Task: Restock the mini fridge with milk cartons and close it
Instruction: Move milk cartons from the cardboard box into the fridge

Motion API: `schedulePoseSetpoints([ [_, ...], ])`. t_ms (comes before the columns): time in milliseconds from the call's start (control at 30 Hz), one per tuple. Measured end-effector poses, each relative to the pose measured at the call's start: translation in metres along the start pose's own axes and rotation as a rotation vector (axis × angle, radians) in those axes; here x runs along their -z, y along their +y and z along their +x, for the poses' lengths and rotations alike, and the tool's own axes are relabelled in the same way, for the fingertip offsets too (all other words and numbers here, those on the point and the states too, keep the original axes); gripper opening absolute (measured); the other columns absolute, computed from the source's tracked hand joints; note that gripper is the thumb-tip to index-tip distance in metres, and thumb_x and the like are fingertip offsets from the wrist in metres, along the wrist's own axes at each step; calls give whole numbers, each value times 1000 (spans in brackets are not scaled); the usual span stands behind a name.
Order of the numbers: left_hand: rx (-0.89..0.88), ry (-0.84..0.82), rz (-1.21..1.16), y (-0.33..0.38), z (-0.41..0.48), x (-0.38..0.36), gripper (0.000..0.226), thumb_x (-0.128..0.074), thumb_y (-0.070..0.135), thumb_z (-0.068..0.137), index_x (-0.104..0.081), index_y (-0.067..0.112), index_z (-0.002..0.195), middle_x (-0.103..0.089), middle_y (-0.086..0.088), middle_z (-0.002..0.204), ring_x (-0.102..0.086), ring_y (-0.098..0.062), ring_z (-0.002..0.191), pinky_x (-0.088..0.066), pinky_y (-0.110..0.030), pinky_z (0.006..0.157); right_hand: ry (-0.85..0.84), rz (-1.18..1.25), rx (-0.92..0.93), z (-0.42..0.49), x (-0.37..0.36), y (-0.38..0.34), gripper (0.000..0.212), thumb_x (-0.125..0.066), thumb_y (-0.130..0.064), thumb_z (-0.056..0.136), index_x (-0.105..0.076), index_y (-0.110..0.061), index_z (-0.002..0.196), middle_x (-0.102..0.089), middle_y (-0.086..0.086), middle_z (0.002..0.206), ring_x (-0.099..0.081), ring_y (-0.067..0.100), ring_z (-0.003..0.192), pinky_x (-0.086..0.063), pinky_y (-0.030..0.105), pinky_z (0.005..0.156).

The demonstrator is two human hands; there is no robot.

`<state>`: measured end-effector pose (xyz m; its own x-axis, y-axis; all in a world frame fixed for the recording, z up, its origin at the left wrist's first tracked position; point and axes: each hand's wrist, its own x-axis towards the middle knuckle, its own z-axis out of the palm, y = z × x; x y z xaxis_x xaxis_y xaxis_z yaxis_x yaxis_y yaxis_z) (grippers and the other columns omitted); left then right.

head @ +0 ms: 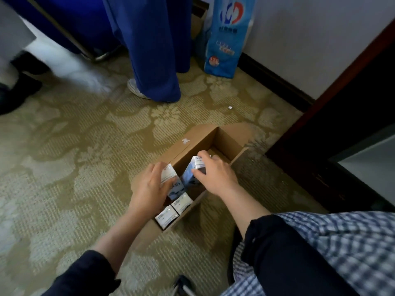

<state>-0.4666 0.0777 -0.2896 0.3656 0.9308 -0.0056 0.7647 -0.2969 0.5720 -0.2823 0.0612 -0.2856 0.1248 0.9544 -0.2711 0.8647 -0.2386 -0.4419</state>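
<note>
An open cardboard box [226,139] lies on the patterned carpet in the middle of the head view. Inside it are small blue-and-white milk cartons. My left hand [149,189] grips one carton [171,178] at the box's near-left side, fingers curled over its top. My right hand [215,174] grips a second carton [192,174] from above, and it is tilted and lifted partly out. Two more cartons [174,209] stand at the near end of the box. The far end of the box looks empty. The mini fridge is not clearly in view.
Another person's blue trouser leg and white shoe [136,88] stand behind the box. A blue printed bag [226,39] leans against the white wall. Dark wooden furniture [342,116] rises at the right. Black shoes [19,86] are at far left.
</note>
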Motion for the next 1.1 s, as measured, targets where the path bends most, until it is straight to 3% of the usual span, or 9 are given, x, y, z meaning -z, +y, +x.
schedulePoseSetpoints([
  [167,-196,-77,11,53,34,18,37,-57,33,89,-50,15,120,-52,-2,105,-54,-20,93,-49,-36,77,53,-47,26,-12,55,20,35,-53,-41,91,-41,-25,120,-57,12,109,-58,35,98,-45,37,70],
  [300,-389,-100,99,107,56,27,34,-57,37,87,-49,24,118,-50,7,105,-51,-10,90,-47,-26,72,129,-91,40,-28,103,36,34,-55,-45,89,-42,-29,116,-59,5,107,-59,28,96,-49,37,69],
  [567,-671,-117,175,217,80,34,33,-57,43,85,-50,29,114,-53,11,103,-56,-8,90,-48,-23,65,244,-148,-1,-87,204,83,36,-54,-50,87,-44,-34,118,-54,-4,98,-56,23,94,-48,39,77],
  [733,-840,-144,239,290,83,23,34,-52,47,88,-48,26,115,-56,6,108,-59,-17,95,-51,-39,74,310,-131,-82,-136,244,130,40,-53,-53,87,-43,-36,122,-56,-2,103,-56,23,96,-49,42,80],
  [900,-983,-180,320,364,80,-2,38,-49,49,89,-44,26,119,-58,2,112,-61,-27,97,-49,-39,73,372,-135,-184,-189,268,180,43,-55,-49,88,-42,-35,127,-59,1,116,-57,23,101,-50,43,82],
  [1100,-1018,-336,357,443,74,-49,40,-52,45,90,-42,25,124,-60,-6,114,-61,-31,99,-50,-38,76,412,-90,-369,-240,283,239,31,-57,-49,86,-46,-35,112,-58,-1,100,-56,20,85,-49,37,74],
])
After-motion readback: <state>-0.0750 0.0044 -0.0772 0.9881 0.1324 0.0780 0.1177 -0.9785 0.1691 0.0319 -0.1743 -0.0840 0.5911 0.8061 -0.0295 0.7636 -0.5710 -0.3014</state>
